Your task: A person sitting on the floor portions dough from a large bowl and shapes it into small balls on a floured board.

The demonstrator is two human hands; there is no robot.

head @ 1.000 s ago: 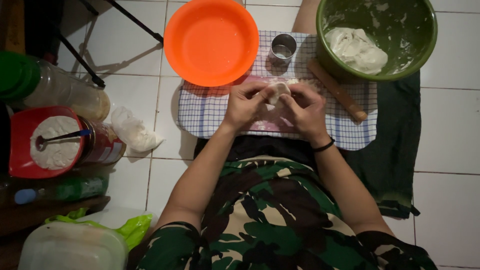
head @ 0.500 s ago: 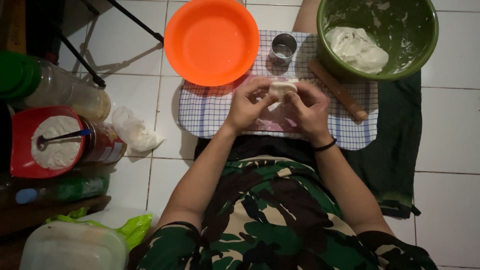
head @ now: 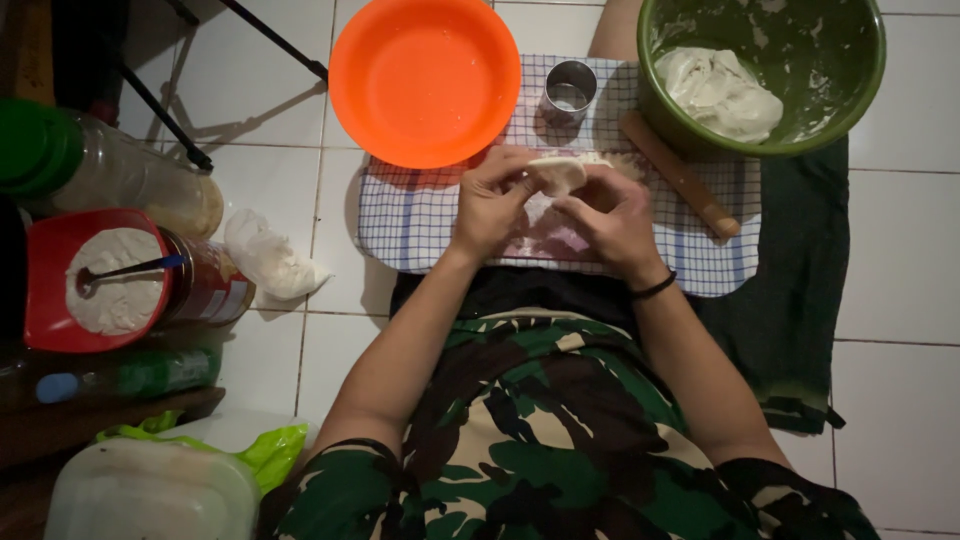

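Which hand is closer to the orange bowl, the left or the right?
Left. The left hand lies just below the orange bowl, near its rim; the right hand is farther along the checked cloth.

White tiled floor (head: 900, 250) as work surface.
Landmark: the checked cloth (head: 420, 215), flat on the tiles. Dark green cloth (head: 790, 300) lies under its right edge. Left of the checked cloth: crumpled white bag (head: 265, 258); further left, a plastic bottle (head: 120, 180) on its side and a red tin (head: 205, 285). Below-left: white lidded tub (head: 150, 490) and green plastic bag (head: 270, 445).
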